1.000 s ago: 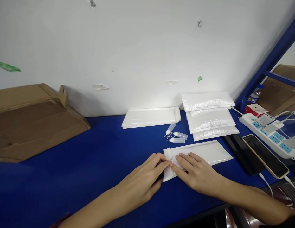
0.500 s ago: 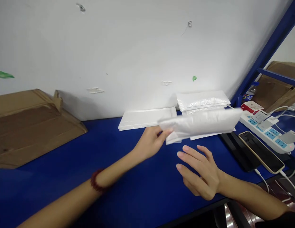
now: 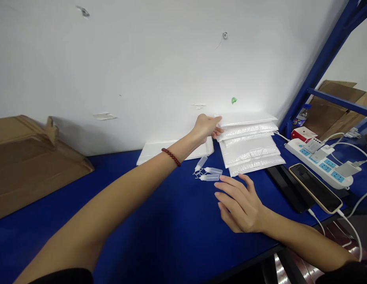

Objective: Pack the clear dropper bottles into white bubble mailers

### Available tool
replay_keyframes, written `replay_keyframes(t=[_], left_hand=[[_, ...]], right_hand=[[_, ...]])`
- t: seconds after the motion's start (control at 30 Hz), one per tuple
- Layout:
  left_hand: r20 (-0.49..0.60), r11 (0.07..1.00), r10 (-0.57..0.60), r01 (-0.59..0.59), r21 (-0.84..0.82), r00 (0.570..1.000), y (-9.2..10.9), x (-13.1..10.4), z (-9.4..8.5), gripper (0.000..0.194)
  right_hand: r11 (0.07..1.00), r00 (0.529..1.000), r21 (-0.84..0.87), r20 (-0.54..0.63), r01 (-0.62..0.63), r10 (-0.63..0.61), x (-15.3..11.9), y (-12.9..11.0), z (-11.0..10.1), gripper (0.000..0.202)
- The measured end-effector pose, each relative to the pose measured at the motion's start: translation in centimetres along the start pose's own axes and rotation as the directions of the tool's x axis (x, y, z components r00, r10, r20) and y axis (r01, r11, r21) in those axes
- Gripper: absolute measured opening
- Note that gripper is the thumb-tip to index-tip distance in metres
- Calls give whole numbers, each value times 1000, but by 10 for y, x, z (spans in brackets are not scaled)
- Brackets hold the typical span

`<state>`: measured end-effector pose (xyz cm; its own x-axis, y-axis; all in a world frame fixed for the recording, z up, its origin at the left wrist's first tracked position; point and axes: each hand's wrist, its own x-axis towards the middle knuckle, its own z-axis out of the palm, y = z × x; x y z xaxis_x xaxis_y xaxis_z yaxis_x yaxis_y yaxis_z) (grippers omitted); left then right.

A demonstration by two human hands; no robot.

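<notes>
My left hand point(image 3: 209, 125) pinches the left end of a white padded envelope point(image 3: 248, 117), which lies on top of a pile against the wall. Several more white padded envelopes point(image 3: 250, 150) overlap below it, fanned toward the table's front. My right hand point(image 3: 241, 205) hovers over the blue table with fingers apart and nothing in them. Just beyond its fingertips lie three small translucent dropper bottles point(image 3: 209, 178) with thin-tipped white caps. Behind my left forearm, a flat stack of white envelopes point(image 3: 155, 150) is partly hidden.
An opened brown cardboard box point(image 3: 38, 165) occupies the table's left side. To the right are a phone point(image 3: 316, 187), a black device point(image 3: 289, 189), a white power strip point(image 3: 319, 161) with chargers and cables, and a red and white box point(image 3: 303, 134). A blue frame post point(image 3: 319, 59) rises behind them.
My left hand has carried the padded envelope up and back onto the pile by the wall. The small bottles have come into view. My right hand stays open in nearly the same place.
</notes>
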<state>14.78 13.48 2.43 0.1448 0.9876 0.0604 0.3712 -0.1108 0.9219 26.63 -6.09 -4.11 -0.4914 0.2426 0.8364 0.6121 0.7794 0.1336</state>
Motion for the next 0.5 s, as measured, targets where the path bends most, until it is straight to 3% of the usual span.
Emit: replay_keyframes(t=[0.17, 0.27, 0.33, 0.4, 0.5], left_hand=[[45, 958, 76, -85, 273, 996, -34, -27, -39, 21], [160, 851, 163, -221, 477, 974, -65, -41, -69, 23], [252, 766, 192, -305, 566, 949, -84, -47, -86, 36], [319, 690, 195, -361, 627, 928, -99, -49, -96, 49], [365, 592, 188, -402, 699, 912, -111, -46, -101, 50]], right_hand=[[998, 996, 30, 71, -53, 51, 3, -2, -3, 21], [994, 991, 73, 110, -87, 79, 3, -6, -3, 22], [989, 987, 105, 138, -100, 85, 2, -9, -2, 23], [985, 983, 134, 166, -104, 81, 2, -12, -1, 23], [981, 979, 163, 189, -107, 75, 0, -12, 2, 23]])
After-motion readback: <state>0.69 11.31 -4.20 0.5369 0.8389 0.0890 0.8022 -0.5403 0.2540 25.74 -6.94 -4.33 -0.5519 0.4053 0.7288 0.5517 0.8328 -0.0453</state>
